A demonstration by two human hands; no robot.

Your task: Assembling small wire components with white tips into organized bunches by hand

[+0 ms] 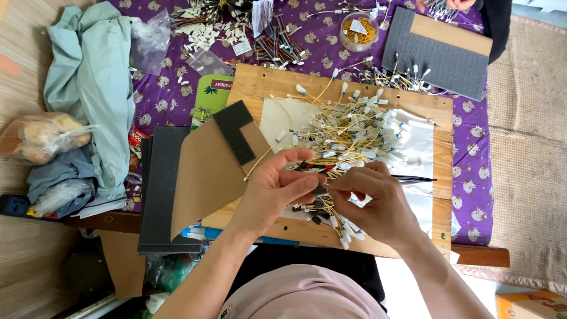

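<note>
My left hand and my right hand meet over a wooden board, fingertips pinched together on a small connector with a yellow wire trailing off to the left. A heap of yellow wires with white connectors lies on the board just beyond my hands. More white and black connectors sit under my palms. A thin black tool sticks out to the right from my right hand.
Brown card with dark foam strips and a stack of dark foam sheets lie left of the board. A grey foam pad, a tub of rubber bands, cable bundles and green cloth lie around; another person's hand is at the top right.
</note>
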